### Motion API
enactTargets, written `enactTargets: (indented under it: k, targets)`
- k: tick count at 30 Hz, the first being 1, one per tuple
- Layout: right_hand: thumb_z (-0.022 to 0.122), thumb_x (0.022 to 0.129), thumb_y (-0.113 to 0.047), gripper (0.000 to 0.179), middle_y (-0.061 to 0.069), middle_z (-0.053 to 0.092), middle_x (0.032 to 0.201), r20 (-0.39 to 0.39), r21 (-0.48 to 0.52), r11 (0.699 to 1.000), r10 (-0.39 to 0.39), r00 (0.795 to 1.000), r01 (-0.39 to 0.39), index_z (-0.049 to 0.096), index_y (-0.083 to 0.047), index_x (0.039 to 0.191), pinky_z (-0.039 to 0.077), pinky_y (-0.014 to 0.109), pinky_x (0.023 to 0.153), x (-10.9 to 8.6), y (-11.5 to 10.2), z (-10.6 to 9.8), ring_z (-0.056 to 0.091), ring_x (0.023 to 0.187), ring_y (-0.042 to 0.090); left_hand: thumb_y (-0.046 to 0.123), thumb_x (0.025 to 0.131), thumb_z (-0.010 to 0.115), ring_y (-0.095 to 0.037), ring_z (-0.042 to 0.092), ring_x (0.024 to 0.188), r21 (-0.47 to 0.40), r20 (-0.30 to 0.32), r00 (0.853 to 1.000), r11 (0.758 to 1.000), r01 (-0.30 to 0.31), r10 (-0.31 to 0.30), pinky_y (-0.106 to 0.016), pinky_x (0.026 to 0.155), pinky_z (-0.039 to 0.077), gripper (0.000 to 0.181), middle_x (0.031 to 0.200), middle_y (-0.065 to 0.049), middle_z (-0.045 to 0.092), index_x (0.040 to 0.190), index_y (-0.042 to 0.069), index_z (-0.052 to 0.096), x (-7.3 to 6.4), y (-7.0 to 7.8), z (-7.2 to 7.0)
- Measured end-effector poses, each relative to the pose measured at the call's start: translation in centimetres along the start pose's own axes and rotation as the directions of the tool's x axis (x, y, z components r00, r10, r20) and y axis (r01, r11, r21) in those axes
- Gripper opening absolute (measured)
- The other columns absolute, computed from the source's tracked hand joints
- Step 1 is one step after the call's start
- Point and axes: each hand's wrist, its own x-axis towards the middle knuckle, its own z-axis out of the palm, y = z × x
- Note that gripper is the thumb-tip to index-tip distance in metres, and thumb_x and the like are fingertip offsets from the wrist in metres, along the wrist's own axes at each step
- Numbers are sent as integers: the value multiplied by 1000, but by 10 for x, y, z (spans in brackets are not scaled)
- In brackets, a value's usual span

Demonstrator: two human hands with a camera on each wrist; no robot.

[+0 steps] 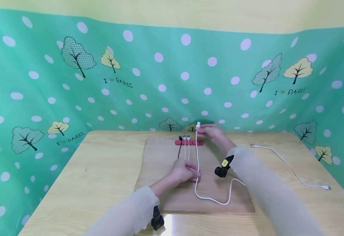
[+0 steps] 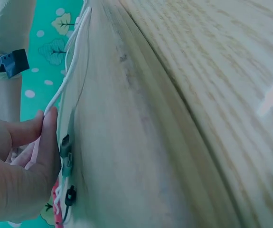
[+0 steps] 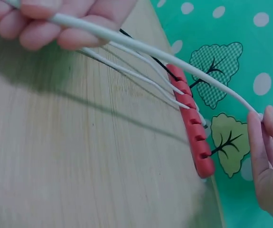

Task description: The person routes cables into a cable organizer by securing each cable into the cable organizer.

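Note:
A white USB cable (image 1: 197, 154) is stretched between my two hands above the board. Its plug end is pinched by my right hand (image 1: 210, 130), up at the board's far edge. Lower down, the thumb and fingers of my left hand (image 1: 185, 170) pinch the same cable. Just behind it lies a red cable holder (image 3: 193, 121) with a row of slots. One black cable (image 1: 179, 150) and two white cables (image 3: 141, 73) sit in slots at the holder's left end; the slots toward its right end hold no cable. From the left hand, the held cable loops across the board and passes under the right forearm.
The brown board (image 1: 172, 200) lies on a wooden table (image 1: 101, 177). Another white cable (image 1: 290, 165) lies loose on the table at the right. A green dotted curtain (image 1: 148, 75) hangs behind the table and along its sides.

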Motion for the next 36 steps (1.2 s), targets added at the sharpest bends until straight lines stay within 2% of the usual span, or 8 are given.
enactTargets:
  k: [3, 9, 15, 25, 30, 36]
  targets:
    - [66, 87, 1, 51, 24, 55, 133, -7, 12, 1000, 6, 1000, -6, 48, 2, 135, 54, 32, 96, 5, 8, 0, 71, 72, 11, -8, 75, 73, -21, 73, 66, -6, -32, 999, 1000, 0, 0, -27, 61, 61, 17, 80, -20, 73, 92, -7, 71, -3, -4, -1]
    - [65, 87, 1, 47, 25, 56, 132, 2, -54, 998, -27, 1000, 27, 51, 4, 132, 59, 23, 78, 17, 14, 2, 69, 68, 7, -9, 75, 72, -23, 73, 64, 96, -71, 995, 993, -62, 69, -25, 57, 60, 14, 77, -21, 73, 89, -9, 71, -5, -4, -2]
    - [66, 87, -1, 46, 26, 53, 137, 29, -155, 987, -36, 999, 40, 53, 4, 131, 57, 25, 87, 23, 18, 5, 68, 70, 4, -12, 73, 72, -22, 72, 61, 136, -73, 994, 988, -69, 79, -24, 55, 59, 13, 75, -22, 73, 86, -10, 70, -5, -4, 0]
    - [69, 86, -4, 45, 22, 58, 132, 5, -200, 979, -39, 999, 39, 56, 0, 129, 53, 31, 97, 28, 24, 4, 69, 75, 6, -9, 72, 75, -15, 69, 56, 165, -77, 997, 986, -17, 30, -22, 53, 58, 10, 71, -17, 72, 81, -6, 72, -3, 0, 0]
    - [67, 86, -2, 45, 23, 57, 133, 5, -167, 986, -19, 1000, 19, 55, -1, 130, 56, 27, 91, 29, 23, 4, 69, 72, 5, -9, 74, 75, -17, 71, 59, 114, -56, 998, 993, 39, -32, -23, 56, 59, 10, 72, -18, 71, 83, -7, 71, -3, 3, -5]
    - [66, 86, 2, 47, 25, 56, 133, 18, -115, 993, 4, 1000, -2, 53, 1, 131, 58, 22, 80, 28, 22, 5, 69, 68, 6, -8, 75, 74, -17, 71, 59, 96, -29, 998, 993, 65, -63, -24, 58, 60, 11, 73, -18, 71, 85, -7, 71, -5, 4, -8]
